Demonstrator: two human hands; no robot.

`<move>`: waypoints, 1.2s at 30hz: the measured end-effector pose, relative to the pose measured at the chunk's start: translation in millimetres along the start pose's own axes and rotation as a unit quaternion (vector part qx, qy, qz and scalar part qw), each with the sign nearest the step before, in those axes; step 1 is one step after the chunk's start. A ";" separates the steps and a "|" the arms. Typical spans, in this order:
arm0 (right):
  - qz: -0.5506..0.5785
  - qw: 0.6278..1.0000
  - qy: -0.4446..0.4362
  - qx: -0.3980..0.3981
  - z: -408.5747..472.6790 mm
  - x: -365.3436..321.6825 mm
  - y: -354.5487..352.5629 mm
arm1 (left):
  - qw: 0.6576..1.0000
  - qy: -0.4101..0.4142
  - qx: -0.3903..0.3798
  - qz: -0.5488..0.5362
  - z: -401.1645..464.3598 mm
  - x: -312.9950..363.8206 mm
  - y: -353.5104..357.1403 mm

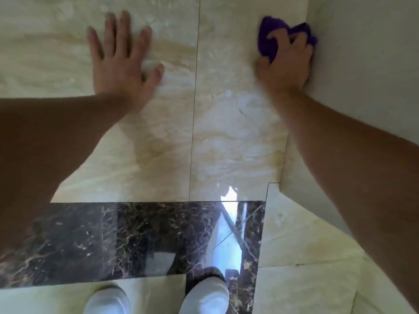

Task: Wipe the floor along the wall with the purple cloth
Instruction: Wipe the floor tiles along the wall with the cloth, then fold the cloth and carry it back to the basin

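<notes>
My right hand (286, 64) grips a bunched purple cloth (269, 39) and presses it on the glossy beige marble floor (231, 123), right where the floor meets the pale wall (362, 64) at the upper right. Part of the cloth sticks out beyond my fingers toward the wall. My left hand (122, 62) is spread flat with fingers apart on the floor at the upper left, holding nothing. The picture is blurred around both hands.
A dark brown veined marble strip (136, 236) crosses the floor below my arms and mirrors a bright window. My two feet in white footwear (204, 298) stand at the bottom edge. The wall's base steps outward at a corner (274, 184).
</notes>
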State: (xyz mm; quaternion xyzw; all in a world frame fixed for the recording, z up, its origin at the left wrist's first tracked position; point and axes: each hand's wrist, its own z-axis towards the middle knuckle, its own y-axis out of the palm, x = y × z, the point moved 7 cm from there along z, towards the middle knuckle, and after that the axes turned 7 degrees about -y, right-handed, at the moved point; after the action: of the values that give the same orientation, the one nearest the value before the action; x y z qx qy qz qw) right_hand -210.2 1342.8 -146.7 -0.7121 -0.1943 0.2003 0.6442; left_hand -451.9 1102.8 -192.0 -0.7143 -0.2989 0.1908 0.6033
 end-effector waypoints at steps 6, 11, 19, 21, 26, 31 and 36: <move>0.052 0.971 0.025 -0.233 -168.1 23.7 -13.3 | 0.974 -0.008 -0.219 -0.047 -28.3 32.2 -46.2; 0.226 0.936 0.127 -0.239 -252.8 2.7 -128.4 | 0.924 -0.022 -0.327 -0.197 -159.1 112.7 -141.4; 0.276 0.936 -0.065 -0.206 -343.6 -66.5 -401.2 | 0.448 -0.250 -0.579 -0.633 -345.1 170.4 -316.7; 0.293 0.931 -0.085 -0.199 -366.5 -75.3 -453.0 | 0.454 -0.226 -0.572 -0.645 -359.6 173.3 -363.6; 0.469 0.881 0.047 -0.036 -429.1 -57.1 -558.4 | 0.520 -0.175 -0.549 -0.631 -400.8 183.7 -450.6; 0.506 0.801 0.300 0.113 -546.5 -11.8 -601.7 | 0.606 -0.143 -0.538 -0.569 -462.0 200.8 -499.7; 0.517 0.783 0.345 0.008 -666.4 -31.3 -597.7 | 0.617 -0.050 -0.629 -0.470 -579.8 219.9 -521.0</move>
State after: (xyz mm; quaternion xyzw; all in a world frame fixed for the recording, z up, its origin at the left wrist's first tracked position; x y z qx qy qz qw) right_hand 109.1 823.1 509.2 -0.7226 0.4396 0.2455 0.4736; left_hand -22.7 862.4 451.4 -0.6704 -0.6704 -0.3181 -0.0021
